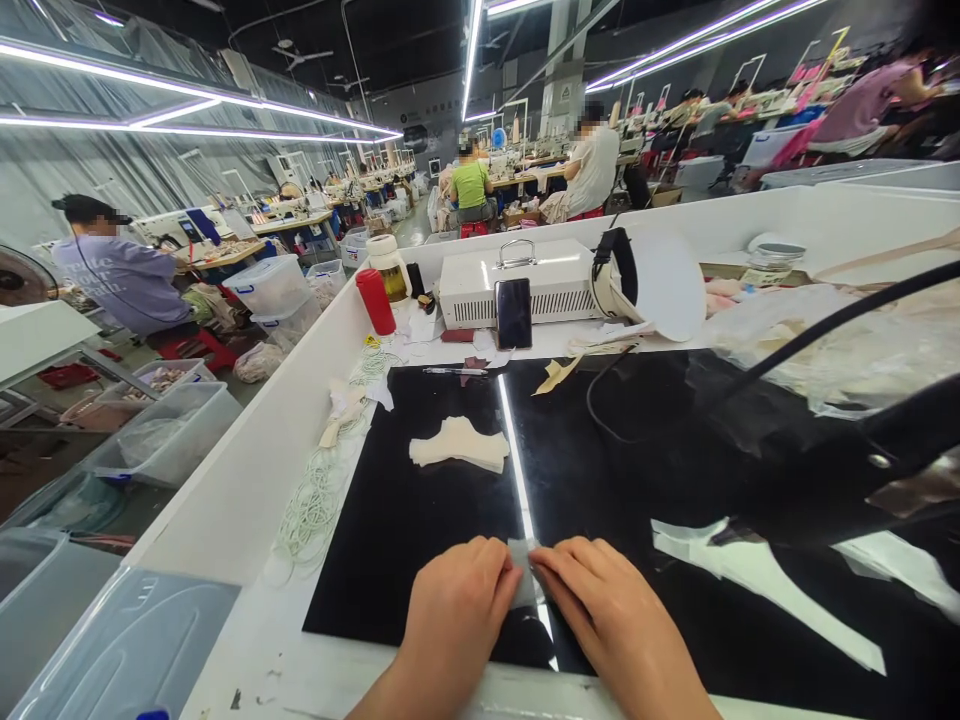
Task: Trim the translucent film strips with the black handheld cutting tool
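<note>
A small greyish, see-through piece of thin sheet material point(520, 562) is between my hands, over the black board point(390, 550). My left hand point(463, 598) is closed, with thumb and fingers pinching the left side of the piece. On the other side, my right hand point(604, 600) is also closed, its fingertips pressed together at the right edge. Whether the piece is fabric or film I cannot tell. Beyond my hands lies a stack of cream fabric cut-outs point(459, 444). Pale cut pieces point(780, 590) lie to the right.
A black machine arm point(840, 470) with a cable reaches in from the right. At the back stand a white metal box point(517, 280), a phone point(514, 313) and a red cup point(376, 302). Coiled thin cord point(311, 510) lies along the left wall. Several people sit at machines beyond.
</note>
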A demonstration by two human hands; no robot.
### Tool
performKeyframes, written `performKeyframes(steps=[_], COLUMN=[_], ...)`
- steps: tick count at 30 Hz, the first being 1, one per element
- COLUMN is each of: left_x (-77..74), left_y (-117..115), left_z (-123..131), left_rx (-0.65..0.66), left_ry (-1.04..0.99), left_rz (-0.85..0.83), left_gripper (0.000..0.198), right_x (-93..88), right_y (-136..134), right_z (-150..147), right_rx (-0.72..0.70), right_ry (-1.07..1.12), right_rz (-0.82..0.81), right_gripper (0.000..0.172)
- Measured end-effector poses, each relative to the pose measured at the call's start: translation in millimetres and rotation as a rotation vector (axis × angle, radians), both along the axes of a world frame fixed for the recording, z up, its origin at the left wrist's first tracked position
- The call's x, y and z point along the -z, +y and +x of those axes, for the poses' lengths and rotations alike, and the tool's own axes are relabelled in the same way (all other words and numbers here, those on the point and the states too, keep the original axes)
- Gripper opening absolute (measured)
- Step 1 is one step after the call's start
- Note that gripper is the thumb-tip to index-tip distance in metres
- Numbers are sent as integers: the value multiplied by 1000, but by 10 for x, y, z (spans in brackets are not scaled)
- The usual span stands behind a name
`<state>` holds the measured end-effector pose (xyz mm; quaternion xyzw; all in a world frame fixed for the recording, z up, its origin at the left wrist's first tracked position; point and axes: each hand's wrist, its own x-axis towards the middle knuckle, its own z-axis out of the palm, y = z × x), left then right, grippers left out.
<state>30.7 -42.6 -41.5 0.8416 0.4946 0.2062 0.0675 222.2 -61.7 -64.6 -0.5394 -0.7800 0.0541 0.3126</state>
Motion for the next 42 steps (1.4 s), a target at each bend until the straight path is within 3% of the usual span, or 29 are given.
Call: performKeyframes(steps=[15,23,27,31,42], left_x=[-16,-103,-150,-99,-54], left_y=[-14,-20,-40,-68,-58], left_z=[0,21,75,142,159], left_rx=[15,24,121,211,231], left_ry=[63,99,66,-25,3], left_rz=[-3,114,271,317,351], left_gripper=[20,23,27,25,33], right_x=[-41,-14,-16,-29,2], right_y=[-18,-33,-27,-23,-28], right_z=[-22,-41,-52,-51,-59], right_rx=[6,23,23,8,19], right_ry=[-57,-50,-39,-27,-60], right_rz=[20,28,44,59,70], right_gripper=[37,37,35,38,39])
